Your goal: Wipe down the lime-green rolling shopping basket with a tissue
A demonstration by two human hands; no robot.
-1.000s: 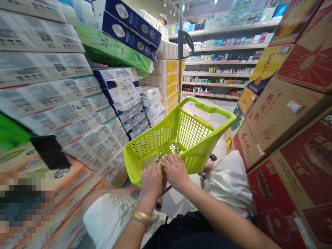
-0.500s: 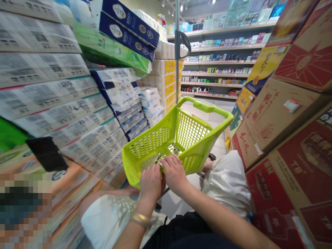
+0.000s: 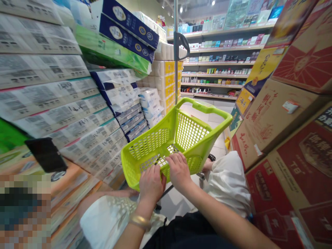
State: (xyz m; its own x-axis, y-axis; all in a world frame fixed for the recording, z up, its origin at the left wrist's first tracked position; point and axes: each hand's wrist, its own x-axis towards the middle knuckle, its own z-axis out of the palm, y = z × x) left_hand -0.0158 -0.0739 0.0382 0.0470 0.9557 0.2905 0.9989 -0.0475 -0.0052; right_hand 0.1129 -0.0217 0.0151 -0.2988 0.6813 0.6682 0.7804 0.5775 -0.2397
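A lime-green plastic shopping basket (image 3: 147, 143) with perforated walls stands in front of me, tilted in view and with nothing inside. Its thick handle loop (image 3: 207, 109) rises at the far right end. My left hand (image 3: 151, 183) is closed over the near rim, the thumb on the outer side. Right of it, my right hand (image 3: 178, 169) curls over the same rim, fingers inside and a small gap from the left hand. A gold bracelet (image 3: 140, 221) circles my left wrist. Below, part of a dark frame shows under the basket.
Stacked tissue packs (image 3: 77, 114) wall the left side; a black phone (image 3: 46, 154) lies on orange packs there. Cartons (image 3: 272, 110) pile up on the right. A metal pole (image 3: 176, 76) with a grey handle stands beyond the basket. Shelves of small goods (image 3: 218, 58) line the back.
My right hand has slid a little to the right along the rim, so a gap now separates the hands. The basket has barely moved.
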